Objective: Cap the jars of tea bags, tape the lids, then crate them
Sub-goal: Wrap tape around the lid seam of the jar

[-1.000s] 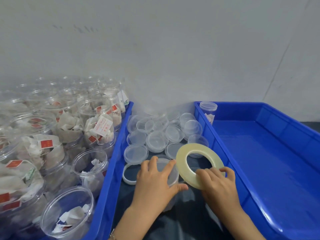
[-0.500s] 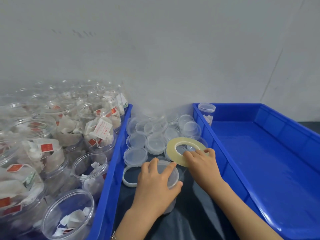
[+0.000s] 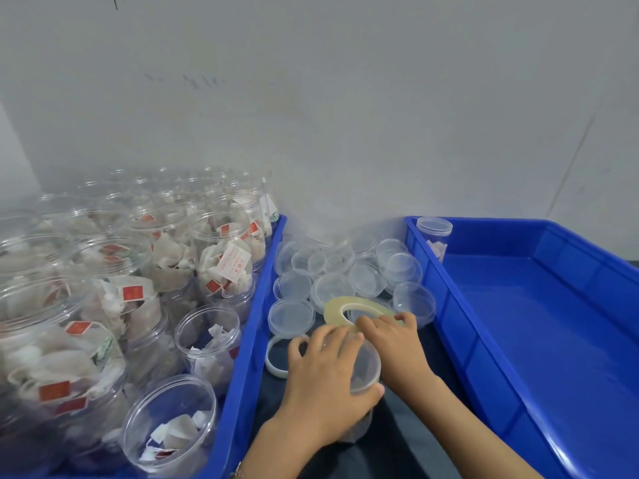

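A capped clear jar (image 3: pixel 364 373) of tea bags stands on the dark table between two blue crates. My left hand (image 3: pixel 325 378) lies over its lid, fingers curled round the rim. My right hand (image 3: pixel 394 344) holds a yellowish tape roll (image 3: pixel 337 311) at its near edge, just behind the jar and over loose clear lids (image 3: pixel 366 280). The blue crate on the right (image 3: pixel 480 361) holds one capped jar (image 3: pixel 435 233) in its far left corner.
A blue crate on the left (image 3: pixel 256 305) is packed with several open jars of tea bags (image 3: pixel 221 250). A white ring (image 3: pixel 276 357) lies left of the held jar. A grey wall stands close behind.
My right hand moved the tape roll from upright beside the jar to lying flatter behind it, over the lids. My left hand stayed on the jar lid.
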Tool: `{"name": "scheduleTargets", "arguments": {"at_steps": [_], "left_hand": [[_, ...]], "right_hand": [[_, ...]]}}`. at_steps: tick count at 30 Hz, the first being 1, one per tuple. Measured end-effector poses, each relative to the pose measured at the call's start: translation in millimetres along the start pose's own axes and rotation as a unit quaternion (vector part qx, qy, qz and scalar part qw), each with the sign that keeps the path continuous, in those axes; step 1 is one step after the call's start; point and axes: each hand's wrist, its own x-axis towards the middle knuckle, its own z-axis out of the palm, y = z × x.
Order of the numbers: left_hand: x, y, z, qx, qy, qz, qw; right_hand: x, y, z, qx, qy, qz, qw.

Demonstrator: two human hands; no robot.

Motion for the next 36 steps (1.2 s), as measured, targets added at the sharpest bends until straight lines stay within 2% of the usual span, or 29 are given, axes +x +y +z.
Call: {"name": "scheduleTargets", "arguments": {"at_steps": [9,12,15,18,22,28,36], "left_hand": [[-2.2,1.4,-13.4,0.001,-0.125,-0.025,0.992],[0.9,13.0,-13.9,-0.011,-0.155,-0.066,0.986],[8.9,28.7,-8.7,-0.042,-0.149,-0.148,0.977],[11.7,29.5,0.1,-0.030,-0.093,-0.181,0.979],[6.8,19.6,9.4,0.026,-0.006,-0.139,0.990],[4.8,7.3,8.0,0.001,-0.033,-0.074,0.997],[2.2,-1.2,3.2,-0.012,-0.082,-0.014,0.996]], "right_hand": [[-19.6,7.0,1.8,-0.032,0.049,0.028,0.998],[-28.7,9.1,2.8,-0.031,0.056,0.031,0.997],[-32.3,9.8,0.9,-0.025,0.070,0.028,0.997],[-32.7,12.6,-0.4,-0.026,0.076,0.020,0.997],[-31.6,23.4,2.9,-0.026,0.108,-0.014,0.994],[-22.8,46.9,5.5,-0.062,0.185,-0.057,0.979],[-16.4,38.9,16.0,-0.051,0.178,-0.041,0.982]]}}
